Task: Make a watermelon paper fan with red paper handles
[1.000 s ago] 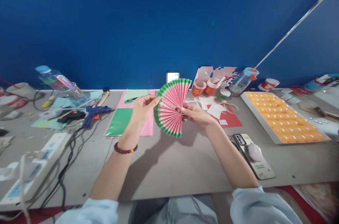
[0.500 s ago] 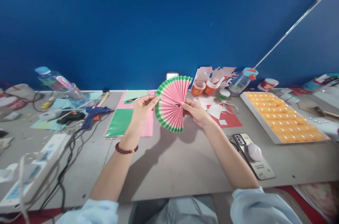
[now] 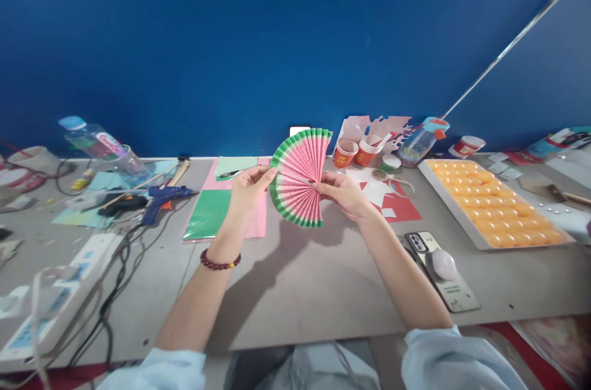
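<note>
Fan: a pleated paper fan (image 3: pixel 298 178), pink with a white and green rim, spread to about a half circle. It is held upright in the air above the counter (image 3: pixel 300 291), between both hands.
Left hand: the left hand (image 3: pixel 249 184) is closed in a pinch on the fan's left edge, thumb in front and fingers behind. A dark red bead bracelet (image 3: pixel 219 262) sits on the wrist.
Right hand: the right hand (image 3: pixel 344 193) is closed on the fan at its right side, near the point where the pleats meet. The fingertips press the folds together.
Behind the left hand: a green sheet (image 3: pixel 207 213) lies flat on a pink sheet (image 3: pixel 259 218).
Far left: a blue glue gun (image 3: pixel 164 196) lies among cables, with a plastic bottle (image 3: pixel 99 144) beyond it and a power strip (image 3: pixel 60 291) near the front edge.
Behind the right hand: white paper scraps lie on a red sheet (image 3: pixel 406 208), and two red cups (image 3: pixel 346 153) stand by the blue wall.
Right: a tray (image 3: pixel 450 206) of orange balls lies well apart from the hands.
Near the right forearm: a phone (image 3: pixel 443 270) lies flat on the counter.
</note>
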`<control>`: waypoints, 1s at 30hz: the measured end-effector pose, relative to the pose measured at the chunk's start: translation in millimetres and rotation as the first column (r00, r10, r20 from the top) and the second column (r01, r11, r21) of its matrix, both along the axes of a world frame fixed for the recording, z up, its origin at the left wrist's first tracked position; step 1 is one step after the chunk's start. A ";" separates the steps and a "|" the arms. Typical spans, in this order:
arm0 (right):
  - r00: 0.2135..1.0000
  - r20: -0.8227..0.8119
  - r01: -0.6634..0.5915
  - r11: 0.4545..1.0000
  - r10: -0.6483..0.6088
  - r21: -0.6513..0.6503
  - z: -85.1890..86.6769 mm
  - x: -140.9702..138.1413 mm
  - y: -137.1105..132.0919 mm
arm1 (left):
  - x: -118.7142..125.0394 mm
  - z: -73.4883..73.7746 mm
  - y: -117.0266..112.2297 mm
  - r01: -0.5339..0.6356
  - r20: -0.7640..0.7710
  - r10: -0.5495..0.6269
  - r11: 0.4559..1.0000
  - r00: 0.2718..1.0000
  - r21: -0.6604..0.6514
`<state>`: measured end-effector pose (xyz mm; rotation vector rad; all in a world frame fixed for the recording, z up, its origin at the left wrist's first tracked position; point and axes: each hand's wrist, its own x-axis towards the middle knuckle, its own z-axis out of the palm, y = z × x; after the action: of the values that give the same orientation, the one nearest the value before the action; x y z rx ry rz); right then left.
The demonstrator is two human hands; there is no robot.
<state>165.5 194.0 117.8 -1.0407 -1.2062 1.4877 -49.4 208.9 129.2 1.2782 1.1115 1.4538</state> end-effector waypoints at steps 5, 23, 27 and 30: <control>0.997 -0.056 0.050 0.999 -0.050 -0.005 -2.5 0.1 1.6 | 1.4 1.3 -1.7 -0.017 -0.022 0.017 1.000 1.000 0.019; 0.769 0.190 0.396 0.688 -0.611 0.608 -0.7 -13.3 -6.7 | 13.3 3.0 -13.3 -0.019 0.039 0.017 0.999 0.999 0.041; 0.643 0.245 0.205 0.471 -0.726 0.858 6.3 -18.6 -20.6 | 16.4 4.4 -17.4 0.005 0.051 -0.006 1.000 0.999 0.028; 0.649 0.263 0.130 0.444 -0.714 0.886 9.5 -21.8 -25.5 | 16.7 4.1 -17.9 0.035 0.045 -0.037 0.999 0.998 0.041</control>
<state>143.6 168.5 127.3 -1.0590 -1.6395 -0.0169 -32.7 191.0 133.3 1.2808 1.0288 1.4777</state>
